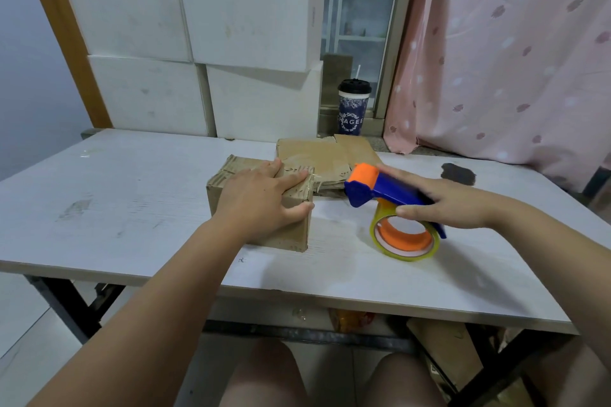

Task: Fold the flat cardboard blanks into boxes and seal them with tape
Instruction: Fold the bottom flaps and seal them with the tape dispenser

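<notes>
Bare knees point(264, 373) sit lowest, below the table point(115, 192) that carries the folded cardboard box point(291, 231). The left hand point(261, 198) lies flat on the box's top, fingers straight, thumb at its right edge, holding nothing. Just right of the box, the right hand point(443, 205) clasps the tape dispenser point(370, 188) by its handle, roll lowermost. Flat cardboard blanks point(317, 155) lie behind the box, and a lidded cup point(352, 107) stands farther behind.
</notes>
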`<action>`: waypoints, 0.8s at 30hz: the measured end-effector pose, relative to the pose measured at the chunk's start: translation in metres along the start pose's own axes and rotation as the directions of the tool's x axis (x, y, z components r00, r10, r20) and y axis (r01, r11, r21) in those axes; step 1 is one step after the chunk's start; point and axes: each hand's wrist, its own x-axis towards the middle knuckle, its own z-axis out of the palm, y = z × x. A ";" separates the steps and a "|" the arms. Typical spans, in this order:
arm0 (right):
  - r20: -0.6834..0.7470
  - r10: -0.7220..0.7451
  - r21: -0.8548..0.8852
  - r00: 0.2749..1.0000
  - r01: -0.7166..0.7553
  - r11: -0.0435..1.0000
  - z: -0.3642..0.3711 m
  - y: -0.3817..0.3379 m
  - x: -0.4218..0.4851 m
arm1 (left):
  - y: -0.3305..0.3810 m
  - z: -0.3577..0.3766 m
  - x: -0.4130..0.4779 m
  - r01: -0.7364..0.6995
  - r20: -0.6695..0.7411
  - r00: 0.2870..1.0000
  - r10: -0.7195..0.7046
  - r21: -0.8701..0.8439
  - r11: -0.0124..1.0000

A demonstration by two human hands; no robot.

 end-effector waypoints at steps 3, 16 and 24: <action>-0.076 -0.072 -0.079 0.995 0.066 0.995 -0.001 -0.002 -0.006 | 0.000 0.000 -0.001 -0.001 -0.008 1.000 0.001 0.009 1.000; 0.003 -0.177 -0.339 0.984 0.168 0.926 -0.032 -0.021 -0.001 | 0.010 0.002 0.001 0.025 0.007 1.000 -0.025 -0.014 1.000; 0.129 -0.062 -0.522 0.990 0.121 0.844 -0.040 -0.048 0.017 | 0.023 0.002 -0.005 -0.010 -0.058 0.998 0.012 0.022 1.000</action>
